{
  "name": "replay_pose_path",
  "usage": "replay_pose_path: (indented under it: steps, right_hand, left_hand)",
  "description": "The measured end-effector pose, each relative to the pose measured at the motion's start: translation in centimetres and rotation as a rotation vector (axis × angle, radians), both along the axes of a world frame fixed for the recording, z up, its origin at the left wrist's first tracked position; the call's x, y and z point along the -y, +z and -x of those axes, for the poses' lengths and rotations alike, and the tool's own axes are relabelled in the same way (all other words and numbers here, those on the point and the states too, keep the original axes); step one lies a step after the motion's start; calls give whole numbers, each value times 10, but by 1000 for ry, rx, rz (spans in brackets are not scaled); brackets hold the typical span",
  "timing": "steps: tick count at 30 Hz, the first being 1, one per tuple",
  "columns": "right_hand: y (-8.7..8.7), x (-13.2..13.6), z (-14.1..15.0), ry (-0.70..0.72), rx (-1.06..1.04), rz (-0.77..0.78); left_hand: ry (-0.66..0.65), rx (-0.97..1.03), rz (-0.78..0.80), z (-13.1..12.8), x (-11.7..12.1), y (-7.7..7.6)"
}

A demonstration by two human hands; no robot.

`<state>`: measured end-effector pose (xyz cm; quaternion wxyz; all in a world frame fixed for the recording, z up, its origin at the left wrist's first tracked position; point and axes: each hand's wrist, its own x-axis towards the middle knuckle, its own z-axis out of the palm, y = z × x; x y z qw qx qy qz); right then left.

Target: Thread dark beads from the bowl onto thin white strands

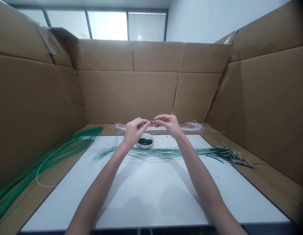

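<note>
A thin strand [150,121] is being held at 12 o'clock, its fine end too small to read, with the left hand [134,132] and right hand [167,125] clamping it fingertip to fingertip. Just below, a white bowl [145,141] of dark beads [144,141] is sitting on the white worktop [151,195], with loose green strands [163,152] spreading across it. A slipping pinch could be dropping the strand, while a knocked bowl could be scattering the beads across the worktop.
</note>
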<state>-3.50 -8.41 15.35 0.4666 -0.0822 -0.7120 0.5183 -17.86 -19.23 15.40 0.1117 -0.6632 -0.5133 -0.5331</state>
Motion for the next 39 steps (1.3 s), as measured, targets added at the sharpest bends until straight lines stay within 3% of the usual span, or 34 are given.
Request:
replay_pose_path:
  steps: [39]
  right_hand:
    - [3, 2, -1, -39, 33, -70]
  left_hand:
    - [42, -94, -30, 0, 0, -2]
